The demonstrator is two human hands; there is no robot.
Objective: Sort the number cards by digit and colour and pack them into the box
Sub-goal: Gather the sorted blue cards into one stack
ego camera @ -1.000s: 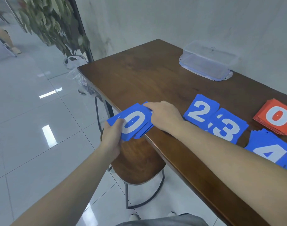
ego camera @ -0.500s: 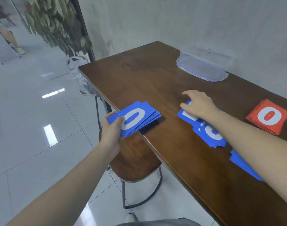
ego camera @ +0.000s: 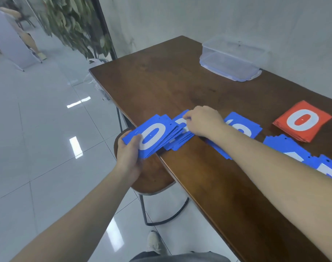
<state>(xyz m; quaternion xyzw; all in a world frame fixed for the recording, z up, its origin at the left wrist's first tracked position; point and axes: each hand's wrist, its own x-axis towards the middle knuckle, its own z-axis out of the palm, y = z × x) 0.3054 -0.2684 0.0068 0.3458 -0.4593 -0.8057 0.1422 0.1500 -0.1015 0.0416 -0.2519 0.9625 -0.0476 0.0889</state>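
On a dark wood table point(ego camera: 180, 87) by glossy floor tiles point(ego camera: 38, 129), left hand point(ego camera: 128, 157) grips blue cards point(ego camera: 152, 137), right hand point(ego camera: 203, 121) pinches more.

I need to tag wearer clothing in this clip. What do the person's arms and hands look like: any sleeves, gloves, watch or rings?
Both forearms are bare for as far as the view shows, with no sleeve visible. The left hand and right hand wear no gloves. No watch, band or bracelet shows at either wrist, and no ring is visible on the fingers that show.
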